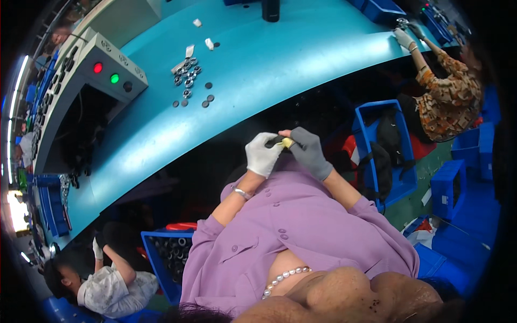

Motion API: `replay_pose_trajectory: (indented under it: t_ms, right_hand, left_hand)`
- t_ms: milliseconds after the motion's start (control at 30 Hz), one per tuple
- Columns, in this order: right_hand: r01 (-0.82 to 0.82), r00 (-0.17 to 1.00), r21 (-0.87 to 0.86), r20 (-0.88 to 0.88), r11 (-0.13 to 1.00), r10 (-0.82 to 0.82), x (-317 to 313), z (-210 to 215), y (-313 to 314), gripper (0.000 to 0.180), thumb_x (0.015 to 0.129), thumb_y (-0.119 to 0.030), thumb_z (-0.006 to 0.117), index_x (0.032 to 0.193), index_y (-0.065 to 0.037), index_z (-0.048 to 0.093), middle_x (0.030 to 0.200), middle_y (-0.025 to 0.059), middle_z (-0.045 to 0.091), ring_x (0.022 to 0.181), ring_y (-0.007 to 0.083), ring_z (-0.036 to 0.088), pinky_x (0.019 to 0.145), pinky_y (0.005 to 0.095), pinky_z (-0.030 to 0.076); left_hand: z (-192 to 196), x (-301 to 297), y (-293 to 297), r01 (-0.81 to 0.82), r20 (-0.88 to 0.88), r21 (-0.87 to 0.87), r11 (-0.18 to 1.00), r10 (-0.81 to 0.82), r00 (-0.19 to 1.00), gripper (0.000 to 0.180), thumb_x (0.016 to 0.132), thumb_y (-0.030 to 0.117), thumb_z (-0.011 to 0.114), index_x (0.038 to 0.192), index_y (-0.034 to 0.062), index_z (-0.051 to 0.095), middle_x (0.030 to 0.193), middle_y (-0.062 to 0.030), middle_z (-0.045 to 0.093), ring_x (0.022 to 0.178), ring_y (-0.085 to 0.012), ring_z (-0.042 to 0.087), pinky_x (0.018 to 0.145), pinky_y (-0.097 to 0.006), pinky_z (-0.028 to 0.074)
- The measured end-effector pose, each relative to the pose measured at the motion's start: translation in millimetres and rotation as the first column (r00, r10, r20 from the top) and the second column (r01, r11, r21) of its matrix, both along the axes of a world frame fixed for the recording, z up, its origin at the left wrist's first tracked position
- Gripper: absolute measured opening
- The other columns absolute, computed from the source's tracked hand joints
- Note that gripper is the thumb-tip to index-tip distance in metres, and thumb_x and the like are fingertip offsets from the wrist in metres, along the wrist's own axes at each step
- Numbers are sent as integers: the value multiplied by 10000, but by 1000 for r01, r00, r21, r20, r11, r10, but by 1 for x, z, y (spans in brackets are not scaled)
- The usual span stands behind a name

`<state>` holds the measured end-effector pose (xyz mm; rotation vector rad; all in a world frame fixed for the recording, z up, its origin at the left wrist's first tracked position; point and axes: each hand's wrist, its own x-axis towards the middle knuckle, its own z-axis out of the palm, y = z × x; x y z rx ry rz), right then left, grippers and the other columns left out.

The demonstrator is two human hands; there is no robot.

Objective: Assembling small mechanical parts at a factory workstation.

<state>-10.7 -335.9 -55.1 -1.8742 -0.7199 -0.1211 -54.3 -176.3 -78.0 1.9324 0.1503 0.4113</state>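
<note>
Here the left hand (263, 153), in a white glove, and the right hand (309, 152), in a grey glove, meet just below the near edge of the teal surface (269, 70), over the person's lap. Between them sits a small dark part (278, 141) with a pale yellowish piece (289, 142) touching it on its right side; what each piece is exactly is too small to tell. The left fingers (269, 141) are closed narrowly on the dark part, and the right fingers (299, 137) pinch in from the other side around the yellowish piece, so both hands hold the same little assembly.

Judging from that grip, the work in hand is a fitting or wiping of one piece against the other. Doing it well likely calls for keeping the left hand as the steady one and letting the right do the fine motion, with the pinch kept at the tips so the join stays in view (gloves dull the feel, so eyes matter here).

Up on the surface, well away from the hands, lies a scatter of small metal rings and dark discs (188, 81), beside a grey control box (110, 70) with a red and a green button.
</note>
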Motion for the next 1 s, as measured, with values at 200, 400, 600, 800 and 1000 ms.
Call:
replay_pose_trajectory:
  t_ms: [200,400,600,800,1000]
  right_hand:
    - [18,977,4,-213,1000,-17,-15,-1,2,235,910,-5,605,1127,-8,697,856,80,651,748,167,637,686,280,501]
    - [122,805,170,-594,978,3,9,-3,-10,210,974,-64,606,1159,12,668,993,26,678,901,78,640,747,230,548]
    - [467,662,56,-683,883,-308,66,-91,-50,296,966,-77,528,1219,49,616,897,70,668,769,140,649,712,279,551]
    - [-99,765,36,-637,994,99,51,48,-3,236,976,-45,529,1145,20,680,924,55,696,800,76,633,706,234,517]
    - [-281,957,-25,-88,959,278,100,91,107,182,949,-33,574,1087,-5,689,949,126,673,793,209,650,718,306,504]
  left_hand:
    - [7,-10,5,46,-39,76,996,-43,998,196,734,52,810,913,28,735,837,-109,720,752,-196,712,716,-306,556]
    - [20,-8,27,-61,-376,-722,689,-318,870,348,1011,330,617,1152,13,635,803,-41,638,549,-115,564,454,-243,407]
    - [33,-9,47,62,78,-997,-49,-491,868,567,951,355,590,1384,-1,507,1145,-141,583,905,-262,595,588,-314,484]
    - [53,-15,62,126,29,-982,142,-545,838,615,928,186,592,1465,-42,401,1226,-151,581,879,-219,616,624,-270,497]
    - [91,-26,82,95,95,-995,-19,-396,913,707,954,244,645,1526,-24,326,1363,-203,543,908,-222,630,570,-261,485]
